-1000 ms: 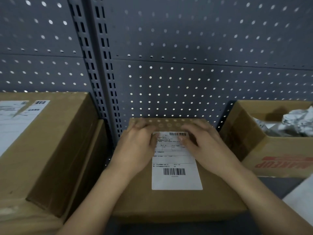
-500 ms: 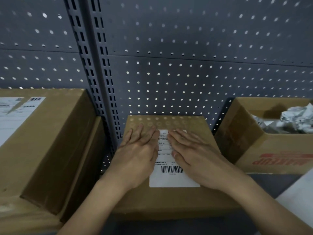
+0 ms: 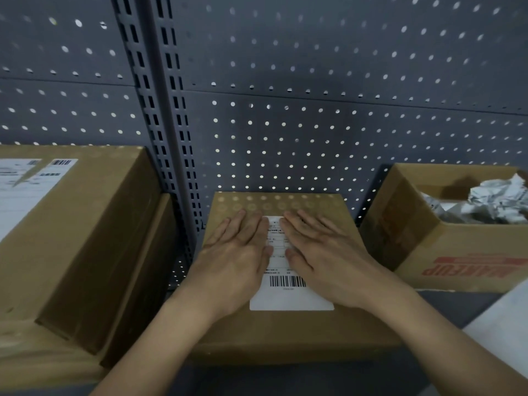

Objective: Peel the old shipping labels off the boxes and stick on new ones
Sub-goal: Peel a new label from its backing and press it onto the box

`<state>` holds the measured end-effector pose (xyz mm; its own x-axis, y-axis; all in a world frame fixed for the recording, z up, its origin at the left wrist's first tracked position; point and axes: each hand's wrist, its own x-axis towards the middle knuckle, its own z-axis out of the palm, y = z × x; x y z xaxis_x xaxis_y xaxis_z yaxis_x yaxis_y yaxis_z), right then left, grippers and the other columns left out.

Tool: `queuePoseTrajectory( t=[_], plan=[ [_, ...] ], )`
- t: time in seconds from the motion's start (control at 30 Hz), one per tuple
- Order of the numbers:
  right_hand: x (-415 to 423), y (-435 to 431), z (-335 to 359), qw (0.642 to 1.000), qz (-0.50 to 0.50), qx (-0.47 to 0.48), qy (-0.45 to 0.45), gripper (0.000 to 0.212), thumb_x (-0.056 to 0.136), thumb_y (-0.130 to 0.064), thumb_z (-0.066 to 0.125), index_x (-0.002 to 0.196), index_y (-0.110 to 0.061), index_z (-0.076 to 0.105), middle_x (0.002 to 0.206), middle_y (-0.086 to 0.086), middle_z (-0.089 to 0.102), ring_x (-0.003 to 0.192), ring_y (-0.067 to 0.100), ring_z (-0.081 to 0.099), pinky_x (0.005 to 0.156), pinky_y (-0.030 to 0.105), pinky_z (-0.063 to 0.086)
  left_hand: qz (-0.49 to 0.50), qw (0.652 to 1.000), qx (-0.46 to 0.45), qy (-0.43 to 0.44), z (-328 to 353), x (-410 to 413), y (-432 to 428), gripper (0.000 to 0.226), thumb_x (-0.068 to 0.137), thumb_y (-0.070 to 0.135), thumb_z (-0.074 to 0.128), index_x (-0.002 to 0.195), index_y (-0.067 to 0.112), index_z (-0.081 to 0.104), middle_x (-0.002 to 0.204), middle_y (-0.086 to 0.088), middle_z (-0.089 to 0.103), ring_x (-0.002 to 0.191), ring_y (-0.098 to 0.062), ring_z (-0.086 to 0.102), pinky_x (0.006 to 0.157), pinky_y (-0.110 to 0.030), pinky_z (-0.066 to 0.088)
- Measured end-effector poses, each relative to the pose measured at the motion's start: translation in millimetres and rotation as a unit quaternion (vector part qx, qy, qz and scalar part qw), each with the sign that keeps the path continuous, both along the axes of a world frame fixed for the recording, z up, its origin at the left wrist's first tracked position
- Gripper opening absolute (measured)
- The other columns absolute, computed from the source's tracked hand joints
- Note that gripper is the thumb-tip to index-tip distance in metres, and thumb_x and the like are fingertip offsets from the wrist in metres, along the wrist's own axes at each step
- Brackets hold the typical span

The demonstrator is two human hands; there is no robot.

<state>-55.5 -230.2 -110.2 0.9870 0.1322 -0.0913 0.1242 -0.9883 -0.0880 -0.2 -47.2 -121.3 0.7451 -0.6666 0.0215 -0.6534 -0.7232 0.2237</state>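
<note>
The left hand (image 3: 237,261) and right hand (image 3: 328,258) lay flat, fingers straight, on the label (image 3: 288,301); the near edge of the box (image 3: 285,327) was free.

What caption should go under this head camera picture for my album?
Left hand and right hand press a shipping label flat on a cardboard box.

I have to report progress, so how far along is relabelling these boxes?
Done, it seems: crumpled paper sits in the open carton at right, and the tall box at left carries a printed label. In hand: the left hand and right hand press flat on the shipping label atop the middle box. Left: smoothing its bare lower edge; further boxes cannot be judged.
</note>
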Motion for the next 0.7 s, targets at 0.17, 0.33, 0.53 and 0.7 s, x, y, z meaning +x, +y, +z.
queuePoseTrajectory(
  t=[0.17,0.33,0.53,0.7],
  plan=[
    [-2,-1,4,0.999,-0.002,0.033,-0.007,0.058,0.104,-0.044,0.021,0.156,-0.027,0.002,0.161,-0.014,-0.008,0.145,0.0,-0.016,0.118,0.023,-0.01,0.008,1.0,-0.017,0.003,2,1,-2,0.056,0.105,0.043,0.016,0.156,0.023,0.003,0.163,0.008,-0.004,0.148,-0.008,-0.014,0.117,-0.025,-0.011],
    [-9,0,16,0.995,-0.001,0.063,-0.073,0.053,0.103,-0.043,0.029,0.153,-0.027,0.021,0.161,-0.014,0.007,0.146,-0.002,-0.004,0.118,0.02,-0.007,0.004,0.999,-0.03,0.012,17,-6,5,0.06,0.103,0.048,0.02,0.156,0.024,0.003,0.163,0.004,-0.005,0.148,-0.01,-0.013,0.113,-0.023,-0.01],
    [-31,6,16,0.999,-0.021,0.04,0.0,0.066,0.099,-0.054,0.018,0.155,-0.023,0.001,0.161,-0.011,-0.007,0.145,-0.001,-0.014,0.119,0.024,-0.008,0.015,1.0,0.005,-0.012,9,-24,12,0.069,0.097,0.058,0.003,0.156,0.021,-0.004,0.163,0.003,-0.009,0.148,-0.013,-0.015,0.117,-0.027,-0.011],
    [-33,9,2,1.0,-0.021,-0.012,0.0,0.078,0.089,-0.062,-0.006,0.155,-0.02,-0.005,0.161,-0.005,-0.013,0.145,0.005,-0.019,0.119,0.028,-0.011,0.019,1.0,0.01,-0.015,-3,-27,12,0.085,0.077,0.061,-0.02,0.153,0.023,-0.015,0.159,0.007,-0.021,0.143,-0.01,-0.028,0.115,-0.028,-0.018]
  ],
)
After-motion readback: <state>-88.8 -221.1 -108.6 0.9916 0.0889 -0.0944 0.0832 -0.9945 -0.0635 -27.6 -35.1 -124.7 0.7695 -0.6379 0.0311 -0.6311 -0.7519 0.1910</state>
